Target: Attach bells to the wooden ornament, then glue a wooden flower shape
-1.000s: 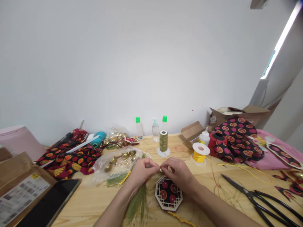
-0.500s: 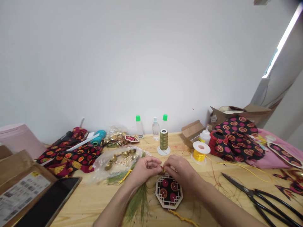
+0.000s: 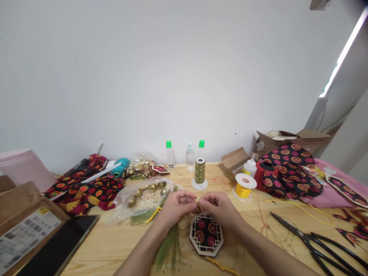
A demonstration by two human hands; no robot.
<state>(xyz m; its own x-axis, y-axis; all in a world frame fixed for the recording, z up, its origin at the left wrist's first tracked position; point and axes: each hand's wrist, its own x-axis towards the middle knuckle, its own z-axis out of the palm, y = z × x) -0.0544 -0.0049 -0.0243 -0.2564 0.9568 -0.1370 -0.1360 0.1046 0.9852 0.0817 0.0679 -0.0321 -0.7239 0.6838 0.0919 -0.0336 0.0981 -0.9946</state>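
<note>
My left hand and my right hand meet over the wooden table, fingers pinched together on a small gold bead between them. Green tassel threads hang down from under my left hand. Just below my fingers lies an octagonal wooden ornament with a black and red patterned centre. A braided yellow cord trails from its lower edge.
A spool of olive thread and a yellow cord reel stand behind my hands. A plastic bag of gold bells lies left, black scissors right. Patterned fabric, small bottles, cardboard boxes and a dark tablet surround them.
Both hands stay pinched on the bead; the fingers have shifted slightly and the right hand has drawn a little closer to the left. The view has moved slightly.
</note>
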